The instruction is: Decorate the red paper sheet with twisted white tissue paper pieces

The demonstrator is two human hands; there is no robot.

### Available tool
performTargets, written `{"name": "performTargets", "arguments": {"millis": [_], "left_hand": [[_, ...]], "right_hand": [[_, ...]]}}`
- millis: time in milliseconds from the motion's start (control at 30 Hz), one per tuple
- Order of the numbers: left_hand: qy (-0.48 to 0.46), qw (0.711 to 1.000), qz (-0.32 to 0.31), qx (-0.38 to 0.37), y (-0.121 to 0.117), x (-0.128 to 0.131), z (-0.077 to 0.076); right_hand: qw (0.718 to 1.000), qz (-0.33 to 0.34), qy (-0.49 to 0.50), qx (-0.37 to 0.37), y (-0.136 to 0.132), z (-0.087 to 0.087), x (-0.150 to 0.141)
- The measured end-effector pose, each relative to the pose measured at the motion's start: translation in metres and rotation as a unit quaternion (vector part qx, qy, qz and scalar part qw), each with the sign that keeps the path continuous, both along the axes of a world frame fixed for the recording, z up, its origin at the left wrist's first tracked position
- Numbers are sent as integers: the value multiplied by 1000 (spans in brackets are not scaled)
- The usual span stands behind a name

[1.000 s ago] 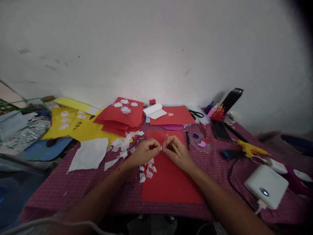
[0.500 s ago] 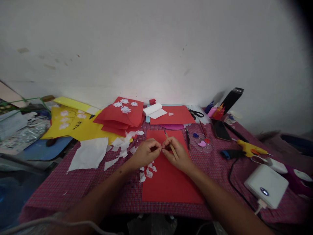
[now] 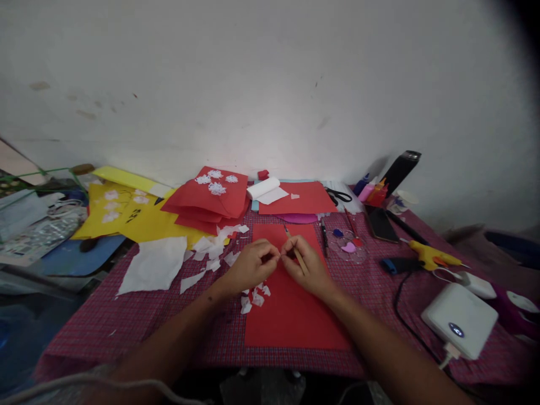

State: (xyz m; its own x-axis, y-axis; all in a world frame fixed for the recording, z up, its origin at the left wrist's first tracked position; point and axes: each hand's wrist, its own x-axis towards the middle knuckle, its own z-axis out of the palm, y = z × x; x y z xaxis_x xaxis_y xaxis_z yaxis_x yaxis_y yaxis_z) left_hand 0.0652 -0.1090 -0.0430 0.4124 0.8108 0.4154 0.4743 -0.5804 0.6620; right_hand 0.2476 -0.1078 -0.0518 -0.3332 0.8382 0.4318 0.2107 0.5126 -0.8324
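Above a sheet of red paper (image 3: pixel 295 315), my two hands meet fingertip to fingertip. My left hand (image 3: pixel 252 263) is closed in a pinch, and whatever sits between its fingertips is too small to make out. A thin paintbrush (image 3: pixel 301 262) with a wooden handle rests in my right hand (image 3: pixel 307 263), slanting up and left past the knuckles; that hand's thumb and forefinger are pinched too. Small torn pieces of white paper (image 3: pixel 257 296) lie on the red sheet's left edge, just below my left hand.
Torn white tissue (image 3: pixel 156 264) lies at left, before yellow sheets (image 3: pixel 145 218) and red folded paper (image 3: pixel 189 202). On the right are a paint palette (image 3: pixel 358 256), a phone (image 3: pixel 382 225), a yellow glue gun (image 3: pixel 432 256) and a white power bank (image 3: pixel 459 320). A black flask (image 3: pixel 403 171) stands behind.
Almost nothing differs. My left hand has shifted very slightly to the right, and my fingertips stay together with the paintbrush still in my right hand.
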Motion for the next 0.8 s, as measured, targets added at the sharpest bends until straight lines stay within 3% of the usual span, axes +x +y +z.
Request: {"name": "performTargets", "arguments": {"millis": [367,533,667,800], "left_hand": [[-24,999,21,-16,2,-1,1],[-57,992,55,-99,5,-6,-1],[-115,980,35,-159,11,-15,-5],[-145,975,7,-169,16,-29,3]], "right_hand": [[1000,-8,14,-4,4,-3,4],[999,-30,28,-7,9,-5,8],[997,-41,58,-43,14,-8,11],[993,-50,87,-63,15,-7,13]]}}
